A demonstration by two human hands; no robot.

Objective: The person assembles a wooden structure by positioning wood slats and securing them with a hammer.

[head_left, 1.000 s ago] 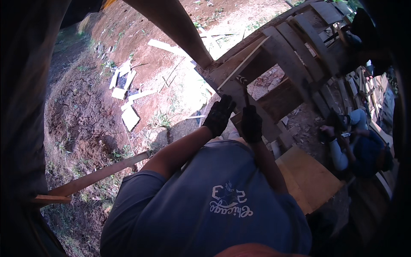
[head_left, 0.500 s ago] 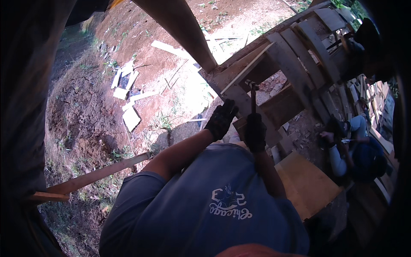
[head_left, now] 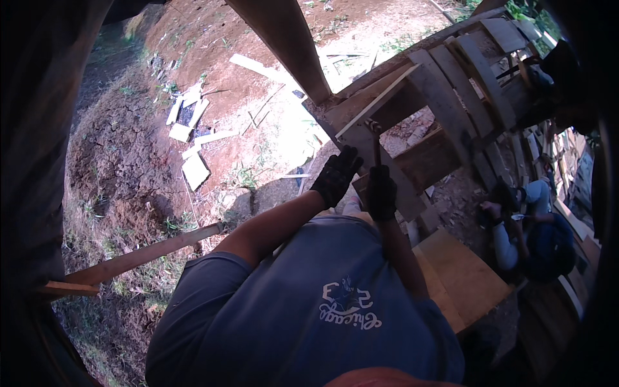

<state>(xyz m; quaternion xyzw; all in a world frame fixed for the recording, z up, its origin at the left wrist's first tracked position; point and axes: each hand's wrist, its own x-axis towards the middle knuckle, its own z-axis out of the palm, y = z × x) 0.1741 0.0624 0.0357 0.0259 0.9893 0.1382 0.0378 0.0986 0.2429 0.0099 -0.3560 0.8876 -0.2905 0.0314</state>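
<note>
My right hand [head_left: 382,193], in a dark glove, is closed round the handle of a hammer [head_left: 377,151]. The hammer's head is over a wide brown board [head_left: 358,137], close to a thin pale wood strip [head_left: 377,103] that runs slantwise across the boards. To the left, my gloved left hand [head_left: 335,179] lies at the board's near edge. Its fingers reach out over the wood, and whether anything small is under the fingertips is hidden.
A frame of spaced boards [head_left: 445,84] with open gaps stretches to the right. A wooden post [head_left: 290,45] rises beyond my hands. A plywood sheet [head_left: 464,277] lies at lower right, near a crouching person [head_left: 545,232]. Wood offcuts [head_left: 193,171] litter the ground at left.
The hammer and my right hand have shifted slightly left over the board, toward the pale strip. My left hand has stayed almost in place.
</note>
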